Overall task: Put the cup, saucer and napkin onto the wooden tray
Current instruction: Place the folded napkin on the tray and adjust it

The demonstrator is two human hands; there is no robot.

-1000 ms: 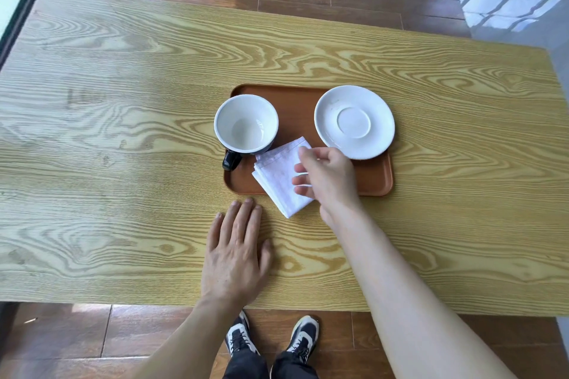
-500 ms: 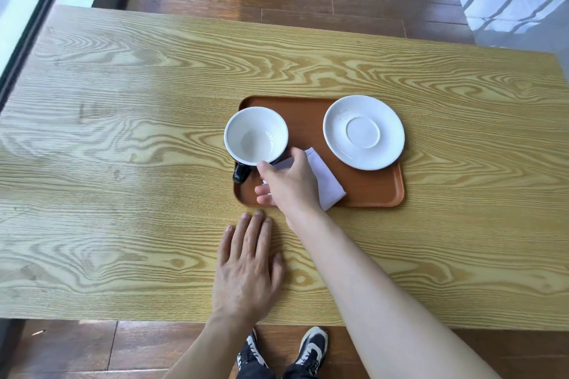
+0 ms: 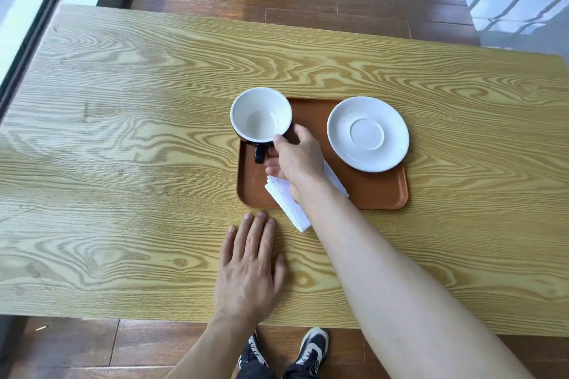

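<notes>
The left hand (image 3: 246, 271) lies flat and empty on the desk (image 3: 123, 163). The right hand (image 3: 297, 160) pinches the cup (image 3: 261, 115) on the tray (image 3: 378, 191). The napkin (image 3: 288, 203) overhangs its edge; the saucer (image 3: 368, 134) looks placed.

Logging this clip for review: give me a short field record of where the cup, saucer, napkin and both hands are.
cup: upright, empty, far-left corner of the tray, handle toward the person
saucer: on the wooden tray, far right
napkin: folded, near corner overhanging the tray onto the table
right hand: fingers at the cup's rim and side
left hand: flat on the table, holding nothing
</notes>
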